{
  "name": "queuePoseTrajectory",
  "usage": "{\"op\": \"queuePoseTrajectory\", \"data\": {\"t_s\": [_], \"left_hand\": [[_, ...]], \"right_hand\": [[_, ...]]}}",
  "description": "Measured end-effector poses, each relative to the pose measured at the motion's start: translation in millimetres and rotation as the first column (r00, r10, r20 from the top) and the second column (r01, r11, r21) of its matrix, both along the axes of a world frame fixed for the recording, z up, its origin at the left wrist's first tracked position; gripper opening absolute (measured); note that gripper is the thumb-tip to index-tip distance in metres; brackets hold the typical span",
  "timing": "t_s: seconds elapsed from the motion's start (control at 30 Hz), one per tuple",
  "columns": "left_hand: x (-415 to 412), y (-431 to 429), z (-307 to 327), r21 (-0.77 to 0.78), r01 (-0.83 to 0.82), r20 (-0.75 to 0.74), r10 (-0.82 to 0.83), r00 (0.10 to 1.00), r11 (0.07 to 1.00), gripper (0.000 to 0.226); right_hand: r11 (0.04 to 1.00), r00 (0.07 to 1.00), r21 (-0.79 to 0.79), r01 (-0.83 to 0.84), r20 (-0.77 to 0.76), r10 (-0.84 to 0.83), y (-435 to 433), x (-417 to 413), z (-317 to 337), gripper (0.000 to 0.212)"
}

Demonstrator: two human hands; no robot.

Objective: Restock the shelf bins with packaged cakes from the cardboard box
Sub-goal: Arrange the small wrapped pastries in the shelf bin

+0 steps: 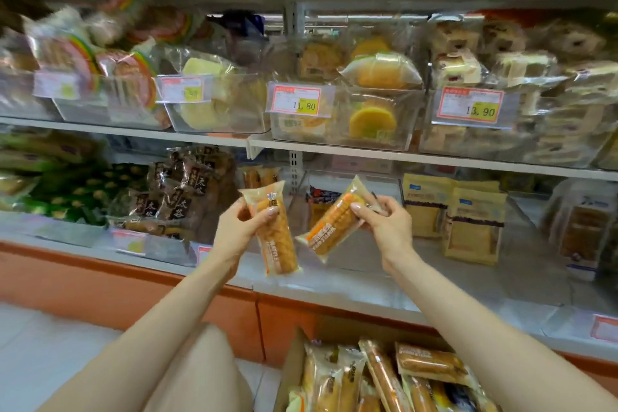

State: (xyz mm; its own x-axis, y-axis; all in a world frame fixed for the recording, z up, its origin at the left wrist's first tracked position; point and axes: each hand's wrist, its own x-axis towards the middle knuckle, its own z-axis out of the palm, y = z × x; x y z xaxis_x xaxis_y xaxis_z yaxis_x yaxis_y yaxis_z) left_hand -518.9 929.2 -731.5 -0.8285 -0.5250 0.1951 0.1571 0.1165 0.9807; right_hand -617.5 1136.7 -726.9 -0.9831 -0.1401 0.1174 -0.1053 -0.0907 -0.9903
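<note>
the left hand (241,223) gripped one upright waffle cake packet (275,231); the right hand (384,221) pinched a second, tilted waffle packet (334,221). both hung before the lower shelf (434,264), above the cardboard box (294,375) of more packets.

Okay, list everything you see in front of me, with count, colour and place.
cake packets in hand: two, orange, one per hand, before the bottom shelf
cake packets in box: several, orange and cream, bottom right
cardboard box: one, brown, below the shelves
clear bins: several, transparent, middle shelf, holding wrapped cakes
price tags: at least four, red and yellow, bin fronts
dark packets: several, brown, bottom shelf left
pouches: several, beige, bottom shelf right
left hand: grips one packet
right hand: pinches the other
</note>
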Motion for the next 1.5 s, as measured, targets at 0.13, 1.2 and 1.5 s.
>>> {"op": "queuePoseTrajectory", "data": {"t_s": [0.13, 1.2, 1.5], "left_hand": [[-11.5, -51.9, 2.7, -0.016, -0.135, -0.061, 0.134, 0.989, 0.991, 0.024], [-174.3, -142.8, -108.2, -0.341, -0.098, 0.165, 0.162, 0.973, 0.935, 0.038], [-182.6, -141.6, -114.8, -0.408, -0.06, 0.144, 0.13, 0.981, 0.911, 0.026]], "right_hand": [[0.996, 1.0, -0.093, 0.016, -0.011, -0.017, -56.4, -17.5, 14.3, 0.022], [0.514, 0.881, 0.824, 0.24, -0.407, 0.242, -218.9, -207.6, -55.4, 0.017], [0.467, 0.867, 0.854, 0.231, -0.398, 0.299, -220.9, -224.3, -47.2, 0.022]]}}
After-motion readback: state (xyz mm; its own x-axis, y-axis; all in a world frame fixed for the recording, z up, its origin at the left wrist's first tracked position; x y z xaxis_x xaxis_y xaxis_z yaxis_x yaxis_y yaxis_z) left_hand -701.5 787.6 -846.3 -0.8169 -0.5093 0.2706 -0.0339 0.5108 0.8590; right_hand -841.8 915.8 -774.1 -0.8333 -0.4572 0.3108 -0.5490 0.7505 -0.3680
